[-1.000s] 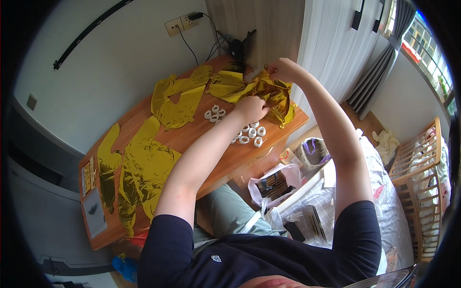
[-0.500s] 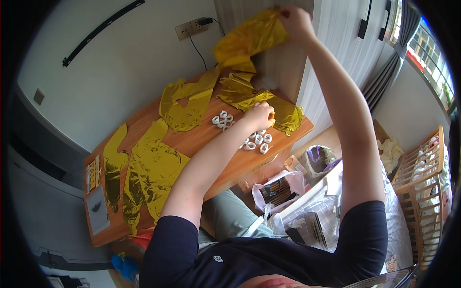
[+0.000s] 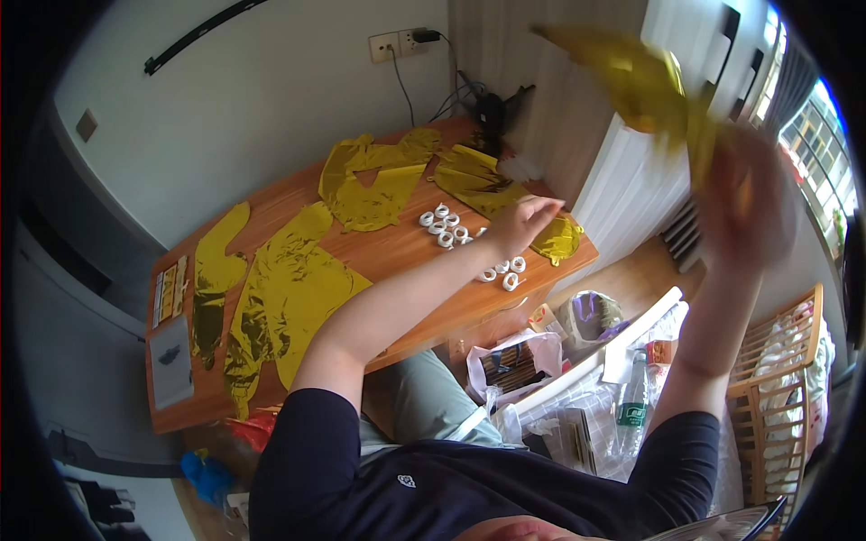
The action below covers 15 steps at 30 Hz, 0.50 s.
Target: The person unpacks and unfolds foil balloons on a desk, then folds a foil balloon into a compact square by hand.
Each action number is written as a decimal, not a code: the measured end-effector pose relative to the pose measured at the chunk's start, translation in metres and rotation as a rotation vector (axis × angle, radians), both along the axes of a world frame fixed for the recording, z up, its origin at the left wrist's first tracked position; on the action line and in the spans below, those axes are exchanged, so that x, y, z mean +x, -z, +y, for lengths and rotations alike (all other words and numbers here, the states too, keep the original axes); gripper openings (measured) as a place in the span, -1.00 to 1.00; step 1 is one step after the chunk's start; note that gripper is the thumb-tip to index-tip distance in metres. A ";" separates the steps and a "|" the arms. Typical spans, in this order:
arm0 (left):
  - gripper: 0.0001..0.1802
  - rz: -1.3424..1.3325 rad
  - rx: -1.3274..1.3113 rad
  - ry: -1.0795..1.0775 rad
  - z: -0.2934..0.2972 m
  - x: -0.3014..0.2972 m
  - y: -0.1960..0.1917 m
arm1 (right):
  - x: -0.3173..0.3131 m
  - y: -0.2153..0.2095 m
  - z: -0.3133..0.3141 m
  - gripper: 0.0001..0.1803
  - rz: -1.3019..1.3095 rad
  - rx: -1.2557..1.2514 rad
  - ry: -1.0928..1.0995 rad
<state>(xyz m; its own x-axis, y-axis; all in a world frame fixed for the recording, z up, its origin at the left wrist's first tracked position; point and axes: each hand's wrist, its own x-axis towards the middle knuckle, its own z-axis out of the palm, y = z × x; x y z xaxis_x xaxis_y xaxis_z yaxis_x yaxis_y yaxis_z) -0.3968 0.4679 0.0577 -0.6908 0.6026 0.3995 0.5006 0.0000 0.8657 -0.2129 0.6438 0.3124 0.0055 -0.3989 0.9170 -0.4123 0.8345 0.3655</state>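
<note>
Presently catalogued, one wooden table (image 3: pixel 397 261) set against a pale wall, seen from above.

Item, right hand (image 3: pixel 744 203): raised high at the right of the scene, well clear of the table, blurred; it appears closed around the lower end of a gold foil balloon (image 3: pixel 645 77), which hangs limp and uninflated above it. Lifted so, the foil can fall open under its own weight.

Item, left hand (image 3: pixel 521 224): reached across to the far right part of the table, fingers drawn loosely together, nothing visibly held; it rests at or just over a small gold foil piece (image 3: pixel 557 239) lying at the table's right edge.

Item, white rings (image 3: pixel 442 225): a small cluster just left of that hand, with a few more near the table's near edge; kept together within reach of both arms.

Item, flat gold foil shapes (image 3: pixel 284 302): several, laid out singly and unfolded across the left and middle of the table, so each outline shows.

Item, flat card (image 3: pixel 170 359): grey, at the table's near left corner.

Item, bags and packaging (image 3: pixel 577 397): on the floor to the right, beside a wooden cot (image 3: pixel 780 379).
</note>
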 end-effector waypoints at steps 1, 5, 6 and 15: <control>-0.09 -0.420 0.302 0.260 -0.020 0.018 -0.003 | 0.021 0.045 -0.005 -0.74 -0.182 0.011 0.020; 0.14 -0.994 0.685 0.746 -0.069 0.106 -0.077 | 0.118 0.116 -0.034 -0.80 -0.385 0.520 -0.449; -0.01 -0.947 0.582 0.362 -0.075 0.134 -0.092 | 0.105 0.121 -0.046 -0.82 -0.310 0.703 -0.681; -0.60 -0.559 0.243 0.219 -0.213 0.240 -0.077 | 0.130 0.311 -0.146 -0.26 -1.425 -0.898 -1.550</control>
<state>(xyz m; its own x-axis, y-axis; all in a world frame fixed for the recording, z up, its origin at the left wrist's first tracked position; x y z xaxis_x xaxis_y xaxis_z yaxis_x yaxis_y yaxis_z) -0.1571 0.2549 0.1347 -0.7057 0.6907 0.1578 -0.0592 -0.2793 0.9584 -0.0830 0.4974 0.0010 -0.7940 -0.3591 0.4905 -0.2538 -0.5373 -0.8043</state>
